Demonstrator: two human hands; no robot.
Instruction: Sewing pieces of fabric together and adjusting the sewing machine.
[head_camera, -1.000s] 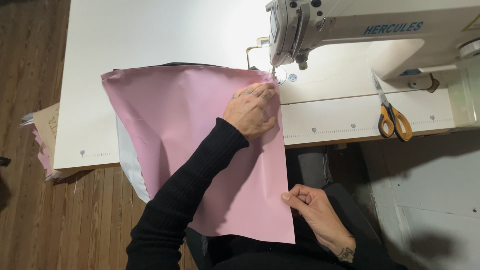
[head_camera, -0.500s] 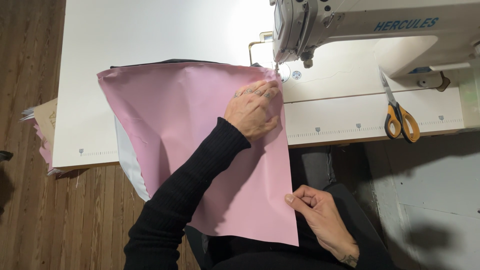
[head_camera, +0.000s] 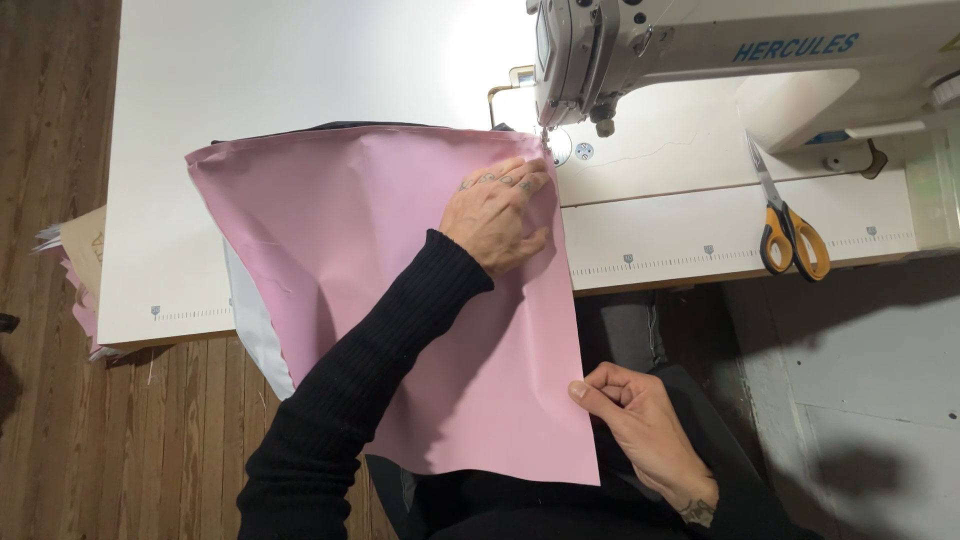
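Observation:
A large pink sheet of fabric (head_camera: 360, 260) lies over the white sewing table (head_camera: 300, 90) and hangs off its front edge toward me. My left hand (head_camera: 497, 212) presses flat on the fabric's upper right corner, right beside the needle of the white sewing machine (head_camera: 700, 50). My right hand (head_camera: 640, 425) pinches the fabric's right edge near its lower corner, below the table edge. A dark layer and a white layer peek out from under the pink sheet.
Scissors with yellow-orange handles (head_camera: 785, 225) lie on the table to the right of the fabric, under the machine's arm. Paper and pink scraps (head_camera: 75, 265) stick out at the table's left edge. Wooden floor lies to the left.
The view has shifted slightly; both hands keep their hold on the fabric, with the upper corner staying at the needle.

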